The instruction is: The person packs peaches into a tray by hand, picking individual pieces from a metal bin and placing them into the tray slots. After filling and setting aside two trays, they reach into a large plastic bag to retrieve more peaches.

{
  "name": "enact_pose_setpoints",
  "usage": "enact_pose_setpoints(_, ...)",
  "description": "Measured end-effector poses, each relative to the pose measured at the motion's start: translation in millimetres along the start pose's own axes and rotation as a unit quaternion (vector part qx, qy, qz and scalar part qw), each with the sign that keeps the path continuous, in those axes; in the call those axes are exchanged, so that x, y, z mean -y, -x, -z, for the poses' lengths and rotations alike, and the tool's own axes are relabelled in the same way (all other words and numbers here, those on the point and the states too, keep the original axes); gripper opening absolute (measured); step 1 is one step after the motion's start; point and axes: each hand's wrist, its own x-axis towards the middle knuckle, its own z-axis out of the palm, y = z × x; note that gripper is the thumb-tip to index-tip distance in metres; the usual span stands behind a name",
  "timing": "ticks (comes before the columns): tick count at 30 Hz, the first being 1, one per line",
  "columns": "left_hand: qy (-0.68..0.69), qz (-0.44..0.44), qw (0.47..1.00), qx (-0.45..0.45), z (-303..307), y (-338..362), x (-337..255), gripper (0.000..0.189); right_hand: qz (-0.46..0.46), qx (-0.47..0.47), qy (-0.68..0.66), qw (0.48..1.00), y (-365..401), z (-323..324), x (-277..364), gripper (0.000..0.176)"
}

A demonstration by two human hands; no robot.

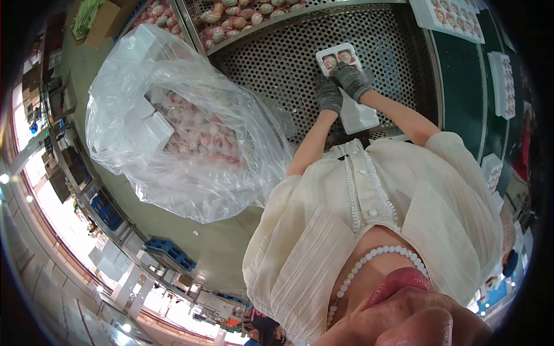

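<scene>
Head view, white tray (333, 50): sits over the desk (395, 63), a perforated metal surface, slightly askew to the person's front; whether it rests on the metal or is lifted is hard to tell.
Tray's far row: two round wrapped items (345, 56) side by side, each in its own compartment, the walls probably there to stop them rolling together; the near part is hidden by gloves.
Left hand (328, 95): gloved in grey, at the tray's near left corner, probably bracing it; whether its fingers are clenched on the edge, I cannot tell.
Right hand (352, 79): gloved likewise, fingers bent over the tray's near part; whether they grasp an item or only touch the tray is hidden.
White piece (359, 118): on the body side of the tray, below the wrists, perhaps another tray.
Room: perforated metal spreads left and right of the tray, giving the elbows sideways play; the white piece takes up the near side.
Edges: a raised metal rim (437, 75) to the tray's right, a rail (314, 10) beyond it, both likely to keep things from rolling off.
Beyond the tray, far left: a pile of wrapped rounds (239, 20) behind that rail.
Left of the tray: a bulky clear plastic bag (199, 193), pinkish contents showing, its folds overhanging the desk's side.
Right of the tray, past the rim: a green belt (461, 86) bearing filled trays (502, 83).
</scene>
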Motion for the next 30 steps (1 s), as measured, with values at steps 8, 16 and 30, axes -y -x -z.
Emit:
enact_pose_setpoints(8,0.153,-0.047,0.985,-0.061,11,10,3,0.026,-0.068,-0.029,-0.106,0.992,5,9,-10,0.025)
enact_pose_setpoints(16,0.076,-0.022,0.997,0.008,6,5,16,0.029,-0.028,-0.085,-0.005,0.996,-6,-20,-6,0.021)
enact_pose_setpoints(30,0.069,-0.033,0.980,0.183,68,-57,24,0.021,-0.120,0.089,-0.014,0.989,-23,-27,-9,0.012)
